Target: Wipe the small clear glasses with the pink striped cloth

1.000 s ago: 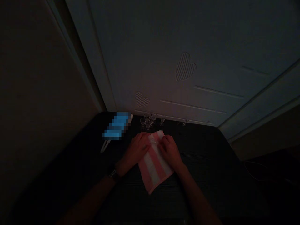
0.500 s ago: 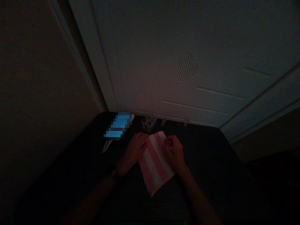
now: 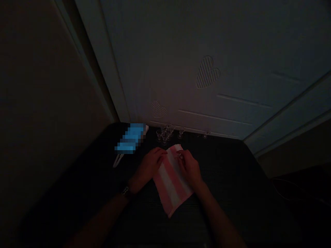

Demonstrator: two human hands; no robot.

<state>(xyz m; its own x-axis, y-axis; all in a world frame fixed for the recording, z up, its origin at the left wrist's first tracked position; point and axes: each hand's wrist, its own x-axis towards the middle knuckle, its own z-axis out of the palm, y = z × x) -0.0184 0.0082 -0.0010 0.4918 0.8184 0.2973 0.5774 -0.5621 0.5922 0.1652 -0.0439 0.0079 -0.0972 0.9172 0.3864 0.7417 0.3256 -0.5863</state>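
A small pink-and-white striped cloth (image 3: 172,179) lies on the dark table between my hands. My left hand (image 3: 152,161) is at its upper left edge, the fingers bent over it and closed on the fabric. Over the cloth's upper right part, my right hand (image 3: 190,167) is closed around a small, shiny clear glass (image 3: 180,156), mostly covered by the fingers. Just beyond the cloth stands a cluster of small stemmed glasses (image 3: 164,135). One more stemmed glass (image 3: 180,133) is beside them, and another glass (image 3: 206,135) is farther right. Dim light hides finer detail.
At the left a lit, pixelated blue screen (image 3: 130,137) rests on the table (image 3: 227,172), with a pale strap or cable (image 3: 118,160) in front. A pale panel with raised hearts (image 3: 207,73) closes off the back. A thin cable (image 3: 284,193) shows at lower right.
My right hand has shifted slightly left over the cloth, and the small glass in it has moved the same way. My left hand stays nearly in place.
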